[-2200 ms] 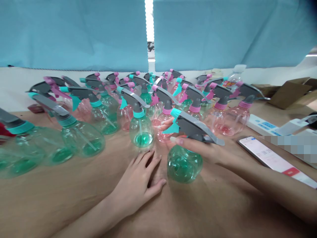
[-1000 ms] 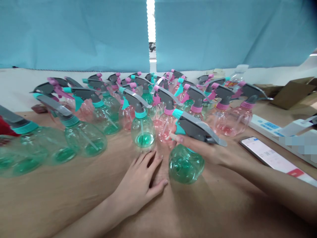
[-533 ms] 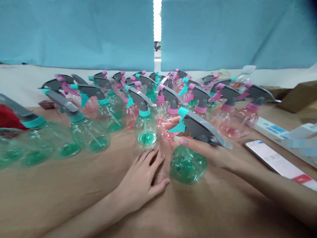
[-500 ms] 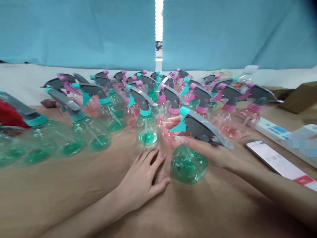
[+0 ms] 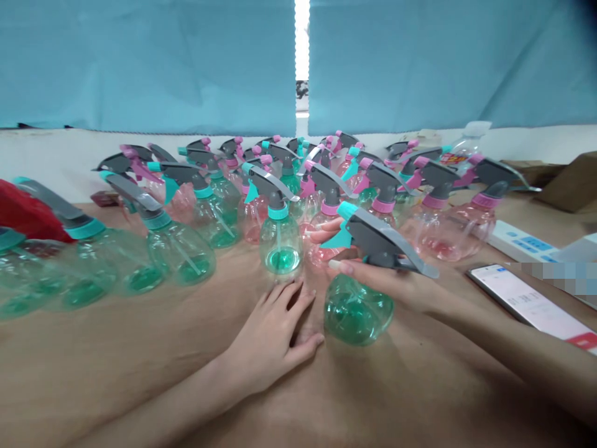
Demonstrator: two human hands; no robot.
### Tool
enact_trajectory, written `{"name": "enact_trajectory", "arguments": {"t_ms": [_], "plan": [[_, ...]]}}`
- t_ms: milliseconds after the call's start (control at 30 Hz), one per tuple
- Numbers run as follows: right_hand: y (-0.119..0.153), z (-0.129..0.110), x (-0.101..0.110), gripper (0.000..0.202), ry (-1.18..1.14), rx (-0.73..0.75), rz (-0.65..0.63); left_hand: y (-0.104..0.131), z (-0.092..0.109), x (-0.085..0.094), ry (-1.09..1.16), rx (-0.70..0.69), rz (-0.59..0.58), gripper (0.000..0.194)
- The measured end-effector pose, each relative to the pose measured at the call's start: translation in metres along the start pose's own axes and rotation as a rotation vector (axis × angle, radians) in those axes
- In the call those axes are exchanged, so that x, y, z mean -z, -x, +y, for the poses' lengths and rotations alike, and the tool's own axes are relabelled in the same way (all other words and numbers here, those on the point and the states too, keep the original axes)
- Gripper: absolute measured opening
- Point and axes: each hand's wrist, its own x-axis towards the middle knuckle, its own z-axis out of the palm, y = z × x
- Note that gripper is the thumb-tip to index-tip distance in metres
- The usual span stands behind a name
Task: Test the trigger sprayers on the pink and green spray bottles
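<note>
A green spray bottle (image 5: 358, 311) with a grey and turquoise trigger head stands on the table (image 5: 186, 386), slightly tilted. Around its neck, just under the trigger head, my right hand (image 5: 387, 280) is wrapped, fingers pointing left. My left hand (image 5: 275, 330) lies flat on the tabletop left of that bottle, fingers spread, holding nothing. Just beyond its fingertips is another green spray bottle (image 5: 281, 246), upright. A pink spray bottle (image 5: 321, 239) stands behind the fingers of my right hand, partly hidden.
Several green bottles (image 5: 181, 249) line the left side, near a red item (image 5: 32, 211). More pink and green bottles crowd the back. At the right lie a phone (image 5: 532, 298), a white box (image 5: 522, 239) and a brown carton (image 5: 573, 183). A blue curtain (image 5: 149, 62) hangs behind.
The view has shifted a little, so the bottles and phone appear slightly further right. Both hands keep nearly the same pose, my right hand still on the green bottle.
</note>
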Motion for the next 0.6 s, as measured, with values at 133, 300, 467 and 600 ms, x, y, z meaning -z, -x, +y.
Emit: {"name": "enact_trajectory", "arguments": {"t_ms": [133, 300, 467, 600], "plan": [[-0.0010, -0.0003, 0.0008, 0.035, 0.008, 0.004, -0.036, -0.0004, 0.0002, -0.0002, -0.006, -0.004, 0.002, 0.057], [-0.0023, -0.0051, -0.0003, 0.022, 0.013, -0.017, -0.011, 0.0003, 0.0000, -0.0005, -0.015, -0.010, -0.006, 0.058], [-0.0027, -0.0087, -0.0022, 0.008, 0.044, -0.037, 0.025, 0.0007, -0.0014, -0.0007, -0.015, -0.009, -0.004, 0.058], [-0.0031, -0.0069, -0.0033, 0.009, 0.016, -0.034, 0.037, 0.0005, -0.0021, -0.0014, -0.014, -0.003, -0.004, 0.059]]}}
